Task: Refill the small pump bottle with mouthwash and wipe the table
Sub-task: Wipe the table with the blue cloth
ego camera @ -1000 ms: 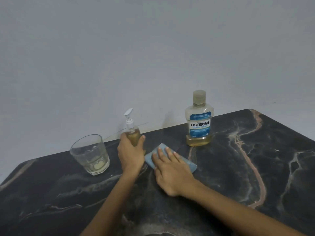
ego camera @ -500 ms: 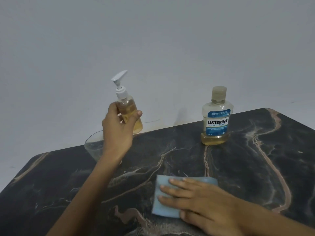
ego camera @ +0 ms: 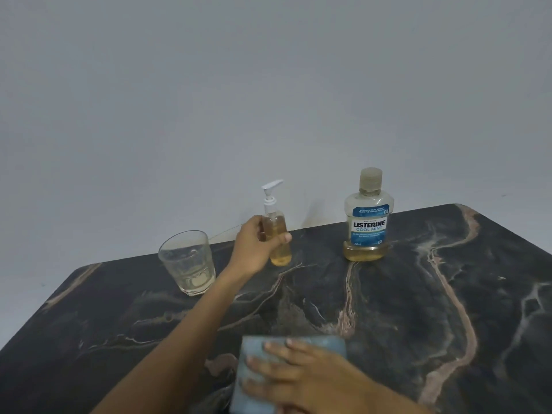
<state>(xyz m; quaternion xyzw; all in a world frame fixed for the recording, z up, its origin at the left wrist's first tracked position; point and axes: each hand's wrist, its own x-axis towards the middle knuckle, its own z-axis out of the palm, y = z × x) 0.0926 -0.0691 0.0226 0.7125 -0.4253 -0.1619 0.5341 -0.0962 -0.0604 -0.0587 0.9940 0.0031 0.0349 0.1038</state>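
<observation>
Head view, the only one given: the refill looks finished, judging by the small pump bottle [ego camera: 276,234], which is nearly full of amber liquid with its white pump head fitted. The mouthwash bottle [ego camera: 369,218] stands capped on the table [ego camera: 448,294], with only a shallow layer of liquid left in its base. What remains, by my reading, is setting the pump bottle down and carrying on with the wipe.

Taking the mouthwash bottle as landmark: the pump bottle is to its left, upright, with the left hand [ego camera: 257,249] wrapped round its middle, thumb across the front. Whether its base touches the table or hangs just above it, I cannot tell. Further left of the mouthwash bottle, beyond that hand, stands a drinking glass [ego camera: 188,262] with a little pale liquid at the bottom.

Well in front of the mouthwash bottle, toward the near edge, a blue cloth [ego camera: 325,346] lies flat on the table. The right hand [ego camera: 301,375] presses on it, palm down, fingers straight and spread. The two hands are well apart.
</observation>
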